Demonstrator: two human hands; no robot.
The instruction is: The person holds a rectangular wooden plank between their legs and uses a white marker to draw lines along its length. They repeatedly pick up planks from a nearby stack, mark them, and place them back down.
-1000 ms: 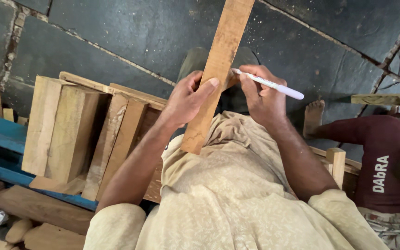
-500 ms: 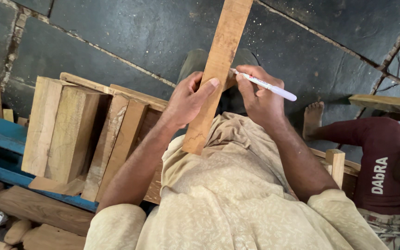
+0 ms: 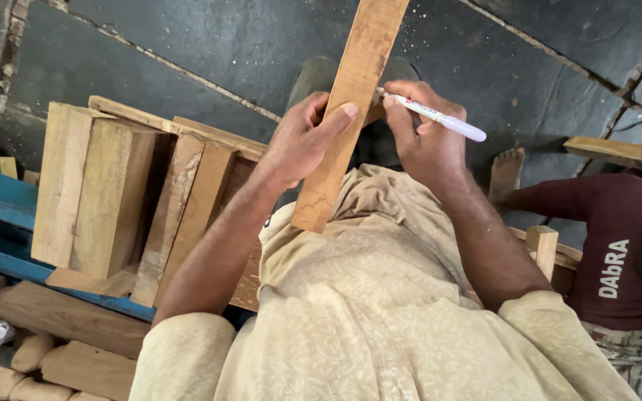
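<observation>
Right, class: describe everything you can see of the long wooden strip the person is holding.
The wooden strip is a flat, narrow, pale brown board with visible grain and a square-cut near end. It slants from the person's lap up past the top edge of the view, so its far end is unseen. The left hand grips it, thumb pressed on its face. The right hand holds a white pen with its tip at the strip's right edge.

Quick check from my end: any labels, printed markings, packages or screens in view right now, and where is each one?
Pen: white barrel held in the right hand, tip at the edge of the wooden strip; small red and dark print along the barrel.
Maroon garment: on another person at the right edge; white block lettering running up its side.
No packages, signs or screens in view.
</observation>
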